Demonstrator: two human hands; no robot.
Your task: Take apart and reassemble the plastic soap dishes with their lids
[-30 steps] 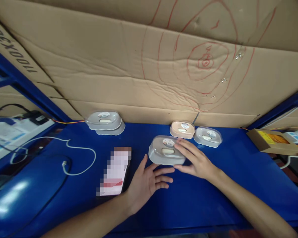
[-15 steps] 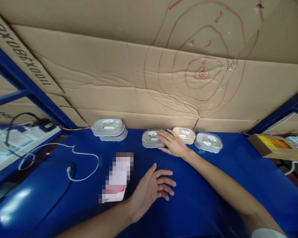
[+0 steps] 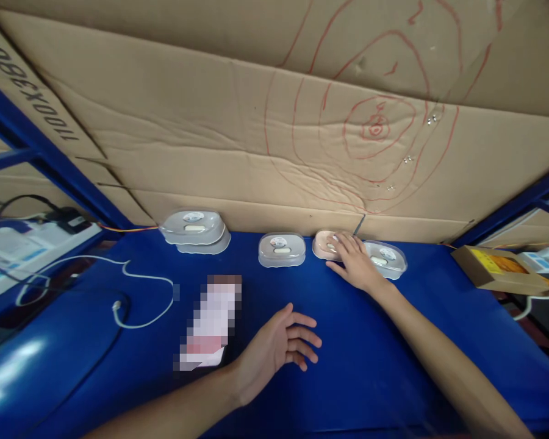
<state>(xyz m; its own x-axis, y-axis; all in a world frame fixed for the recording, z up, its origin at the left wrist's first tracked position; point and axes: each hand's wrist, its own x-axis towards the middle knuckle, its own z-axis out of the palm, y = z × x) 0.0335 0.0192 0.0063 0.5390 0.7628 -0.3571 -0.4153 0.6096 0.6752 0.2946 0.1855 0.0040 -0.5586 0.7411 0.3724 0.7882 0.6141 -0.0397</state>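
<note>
My right hand (image 3: 355,262) reaches over a pink clear-lidded plastic case (image 3: 319,242), its fingers stretched out across the top and covering part of it. To its right, a grey clear-lidded case (image 3: 390,257) is partly hidden behind that hand. Another grey case (image 3: 282,250) lies uncovered to the left of the pink one. Lower down, my left hand (image 3: 269,347) is held over the blue table (image 3: 348,366), fingers apart and nothing in them. A phone (image 3: 213,326), blurred by large pixels, lies left of this hand.
Two stacked grey cases (image 3: 194,230) stand at the back left. A white cable (image 3: 150,274) and a black cable cross the left side, near a power strip (image 3: 85,239). Cardboard (image 3: 201,122) with red rings drawn on it closes off the back. An open carton (image 3: 494,274) is at the right.
My right hand has moved right, from the left grey case onto the pink case. The grey case is now uncovered. My left hand has hardly moved; the view has shifted slightly.
</note>
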